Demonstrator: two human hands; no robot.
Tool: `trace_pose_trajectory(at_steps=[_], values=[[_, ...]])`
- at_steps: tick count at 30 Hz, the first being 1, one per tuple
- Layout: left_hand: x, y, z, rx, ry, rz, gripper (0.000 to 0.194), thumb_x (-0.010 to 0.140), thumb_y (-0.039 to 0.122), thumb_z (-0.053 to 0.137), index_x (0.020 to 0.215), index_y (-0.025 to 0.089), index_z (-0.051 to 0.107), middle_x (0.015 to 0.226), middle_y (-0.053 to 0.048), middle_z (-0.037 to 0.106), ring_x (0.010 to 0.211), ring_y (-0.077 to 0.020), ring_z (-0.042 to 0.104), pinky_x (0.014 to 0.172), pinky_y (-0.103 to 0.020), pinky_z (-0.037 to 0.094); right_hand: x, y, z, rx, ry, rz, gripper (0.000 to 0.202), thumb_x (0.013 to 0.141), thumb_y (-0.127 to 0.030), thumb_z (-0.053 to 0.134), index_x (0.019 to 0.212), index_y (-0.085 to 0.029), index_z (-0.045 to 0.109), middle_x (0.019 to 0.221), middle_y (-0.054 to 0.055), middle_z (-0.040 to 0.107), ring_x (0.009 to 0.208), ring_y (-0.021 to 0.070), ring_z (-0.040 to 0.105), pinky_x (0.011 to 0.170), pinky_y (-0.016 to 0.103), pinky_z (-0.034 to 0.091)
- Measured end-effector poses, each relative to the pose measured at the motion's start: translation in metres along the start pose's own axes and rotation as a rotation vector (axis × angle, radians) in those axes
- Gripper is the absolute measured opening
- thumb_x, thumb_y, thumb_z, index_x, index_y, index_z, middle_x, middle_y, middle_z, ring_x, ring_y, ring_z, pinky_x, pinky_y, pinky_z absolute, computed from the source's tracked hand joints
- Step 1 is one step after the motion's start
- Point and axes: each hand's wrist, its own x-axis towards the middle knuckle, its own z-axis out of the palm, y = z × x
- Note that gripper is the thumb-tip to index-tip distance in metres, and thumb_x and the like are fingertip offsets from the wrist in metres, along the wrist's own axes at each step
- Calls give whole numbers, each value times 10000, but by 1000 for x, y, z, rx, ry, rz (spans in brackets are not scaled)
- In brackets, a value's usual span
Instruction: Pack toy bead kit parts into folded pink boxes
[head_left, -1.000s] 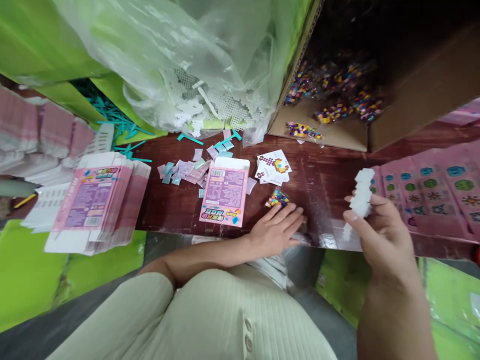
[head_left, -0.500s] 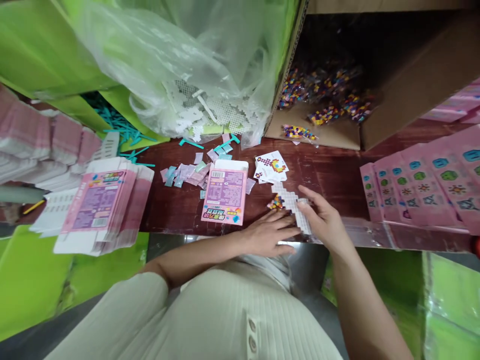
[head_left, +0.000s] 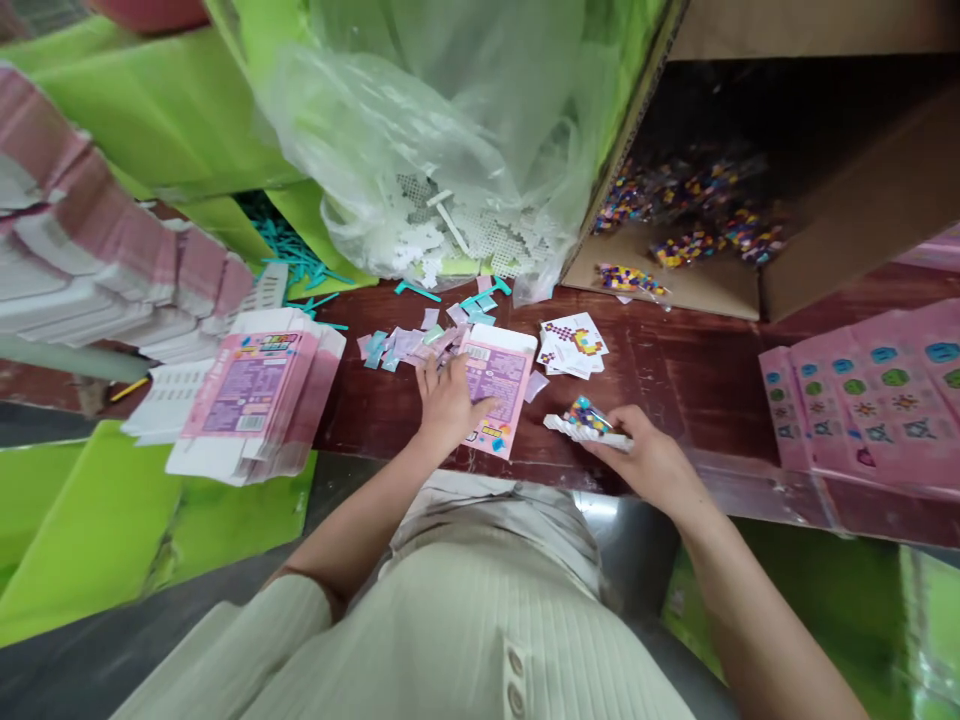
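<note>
At the near edge of the table point(head_left: 360, 420), left of centre: left hand point(head_left: 446, 405), fingers moderately spread, thumb over the printed face of a pink carton point(head_left: 506, 385). Cannot tell whether it presses or only rests. Carton lies flat, white flap at the far end. A sideways push could skid it into the sachets point(head_left: 409, 345) crowding its far left corner; fingers are close enough to drag some along.

Right of the carton: right hand point(head_left: 660, 465) closed narrow on the right end of a white grid piece point(head_left: 570, 430), a bead packet point(head_left: 586, 415) lying on top. Only that one end is pinched, so a tilt could slide the packet off; slick wrap would be the cause. A drop toward the body could miss the table, the front edge being near.

Around, left to right: stacked cartons point(head_left: 244, 385) near left, leaning and likely to slump if an elbow bumps them. Teal tools point(head_left: 296, 255) beyond. Clear plastic bag point(head_left: 420, 130) of white pieces bulges at the far side, restricting reach there. Picture cards point(head_left: 574, 345) lie just past the packet, easily nudged. Open cardboard box point(head_left: 840, 200) walls off the far right. Pink printed sheets point(head_left: 855, 385), overlapping, flank the right arm.
</note>
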Motion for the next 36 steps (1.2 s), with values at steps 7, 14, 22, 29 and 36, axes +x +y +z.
trace_pose_trajectory(at_steps=[7, 14, 22, 29, 36], values=[[-13, -26, -5, -723, 50, 144, 1103, 806, 356, 899, 1707, 239, 275, 1586, -197, 547, 1348, -356, 655, 1115, -504, 566, 0, -56, -106, 70, 154, -624, 395, 936, -591, 743, 1257, -363, 728, 1161, 57, 786, 981, 268, 756, 816, 388, 635], [-37, -26, -4, -1217, -116, 350, 835, 798, 471, 935, 1526, 232, 604, 1468, -129, 702, 1296, -320, 697, 1119, -453, 564, 57, -127, -117, -217, 127, -820, 407, 1028, -613, 590, 1264, -309, 723, 1205, 86, 779, 1036, 299, 744, 765, 411, 561], [-38, -23, -3, -1359, -154, 374, 759, 776, 455, 965, 1435, 244, 655, 1300, -102, 766, 1065, -251, 760, 944, -371, 615, 72, -161, -95, -356, -209, -860, 433, 981, -622, 688, 1291, -320, 709, 1007, 2, 816, 762, 225, 741, 614, 307, 457], [-32, -12, 10, -1379, -189, 424, 787, 753, 454, 984, 1428, 249, 636, 1288, -109, 766, 1118, -272, 754, 976, -397, 609, 71, -183, -81, -594, -181, -1133, 362, 1098, -524, 548, 998, -240, 750, 980, 43, 776, 848, 214, 719, 698, 329, 484], [-27, -24, 6, -1358, -69, 371, 843, 775, 525, 954, 1480, 237, 592, 1328, -128, 756, 1159, -290, 746, 1001, -422, 609, 48, -163, -77, -438, 389, -936, 342, 1065, -490, 620, 1294, -251, 707, 1209, 110, 782, 1078, 324, 709, 946, 486, 499]])
